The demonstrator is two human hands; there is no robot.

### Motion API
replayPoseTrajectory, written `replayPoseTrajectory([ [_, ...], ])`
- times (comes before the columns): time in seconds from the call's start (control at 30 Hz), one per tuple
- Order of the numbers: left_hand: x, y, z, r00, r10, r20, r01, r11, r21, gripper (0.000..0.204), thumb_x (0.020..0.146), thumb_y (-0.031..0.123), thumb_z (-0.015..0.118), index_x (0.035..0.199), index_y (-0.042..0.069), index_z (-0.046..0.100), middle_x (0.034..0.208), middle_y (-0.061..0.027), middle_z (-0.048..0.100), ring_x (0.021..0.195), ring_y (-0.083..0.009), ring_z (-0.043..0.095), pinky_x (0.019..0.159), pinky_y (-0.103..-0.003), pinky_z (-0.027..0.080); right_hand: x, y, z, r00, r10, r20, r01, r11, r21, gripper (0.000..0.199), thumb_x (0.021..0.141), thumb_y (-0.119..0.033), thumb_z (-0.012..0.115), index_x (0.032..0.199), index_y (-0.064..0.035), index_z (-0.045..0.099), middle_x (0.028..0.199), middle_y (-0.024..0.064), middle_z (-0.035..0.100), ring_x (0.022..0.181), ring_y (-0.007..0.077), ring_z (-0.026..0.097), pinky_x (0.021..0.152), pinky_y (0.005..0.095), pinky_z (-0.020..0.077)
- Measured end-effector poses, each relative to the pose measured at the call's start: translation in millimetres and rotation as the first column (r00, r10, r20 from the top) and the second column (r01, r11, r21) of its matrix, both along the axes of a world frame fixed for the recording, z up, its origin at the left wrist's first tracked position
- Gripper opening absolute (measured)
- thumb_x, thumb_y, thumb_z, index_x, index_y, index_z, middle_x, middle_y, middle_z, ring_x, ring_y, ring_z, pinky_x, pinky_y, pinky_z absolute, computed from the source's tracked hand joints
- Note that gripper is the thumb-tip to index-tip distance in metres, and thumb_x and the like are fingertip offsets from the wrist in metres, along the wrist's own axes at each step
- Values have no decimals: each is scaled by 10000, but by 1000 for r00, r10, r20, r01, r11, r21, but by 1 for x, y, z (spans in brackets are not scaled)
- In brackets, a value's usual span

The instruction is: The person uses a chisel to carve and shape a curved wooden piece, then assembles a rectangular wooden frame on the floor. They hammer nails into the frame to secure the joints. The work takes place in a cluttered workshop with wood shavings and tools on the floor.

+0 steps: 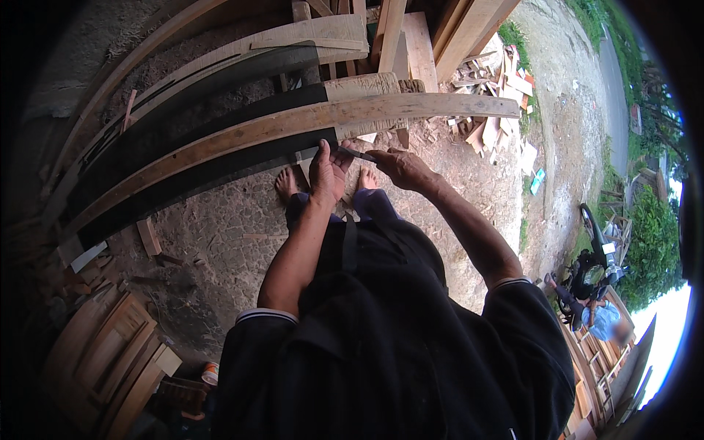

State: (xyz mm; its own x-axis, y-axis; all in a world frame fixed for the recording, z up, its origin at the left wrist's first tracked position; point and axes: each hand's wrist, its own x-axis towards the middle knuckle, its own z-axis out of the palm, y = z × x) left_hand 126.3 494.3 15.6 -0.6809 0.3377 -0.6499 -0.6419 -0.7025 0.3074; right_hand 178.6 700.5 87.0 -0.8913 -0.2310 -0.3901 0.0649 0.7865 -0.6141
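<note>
My right hand [409, 170] is closed around a slim knife-like tool [359, 154], whose narrow silvery end points left toward my other hand. My left hand [330, 170] is turned palm up with thumb and fingers apart, close to the corner of a dark see-through mesh sheet [286, 149]. The tool's tip reaches the fingers of my left hand; whether it touches them cannot be made out. A long wooden plank [293, 121] lies across the mesh, which is spread over timber beams and trails off to the left.
Wood scraps [499, 110] are heaped at the upper right. Upright timbers [389, 37] stand beyond the plank. Panelled wooden pieces [117, 345] lean at the lower left. A person in blue [603, 320] is beside a motorcycle [592, 268] at far right. My bare feet [368, 178] are below the plank.
</note>
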Motion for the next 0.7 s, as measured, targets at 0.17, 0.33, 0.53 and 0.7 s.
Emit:
replayPoseTrajectory([
  [0.17, 0, -1, -5, 999, -42, -28, 42, 999, -20, 636, 940, 514, 620, 1183, -71, 562, 1144, -172, 655, 1099, -271, 645, 1010, -393, 539, -10, 12, 7, 994, 95, -62, -93, 995, 24, 365, 989, -220, 554, 1352, -191, 568, 991, 195, 675, 922, 385, 662, 764, 480, 533],
  [0.33, 1, -1, -8, 998, -65, -14, 64, 996, -62, 641, 932, 531, 625, 1191, -53, 566, 1160, -157, 656, 1092, -262, 639, 1014, -389, 526, -17, 18, 7, 990, 131, -48, -129, 991, 46, 381, 972, -230, 586, 1352, -212, 577, 997, 177, 678, 931, 365, 661, 760, 478, 531],
  [0.53, 1, -2, -7, 999, -47, -18, 46, 996, -82, 620, 927, 527, 635, 1180, -36, 572, 1146, -151, 664, 1068, -254, 648, 992, -385, 539, -14, 14, 8, 993, 112, -43, -109, 992, 67, 387, 973, -227, 584, 1360, -224, 570, 992, 191, 669, 935, 375, 660, 763, 479, 533],
  [0.7, 1, -5, -6, 998, -54, -13, 53, 996, -77, 581, 932, 507, 640, 1159, -24, 582, 1132, -154, 669, 1045, -250, 658, 965, -380, 555, -10, 12, 11, 995, 95, -17, -94, 994, 52, 388, 981, -222, 566, 1367, -193, 555, 984, 201, 658, 925, 395, 653, 766, 479, 532],
])
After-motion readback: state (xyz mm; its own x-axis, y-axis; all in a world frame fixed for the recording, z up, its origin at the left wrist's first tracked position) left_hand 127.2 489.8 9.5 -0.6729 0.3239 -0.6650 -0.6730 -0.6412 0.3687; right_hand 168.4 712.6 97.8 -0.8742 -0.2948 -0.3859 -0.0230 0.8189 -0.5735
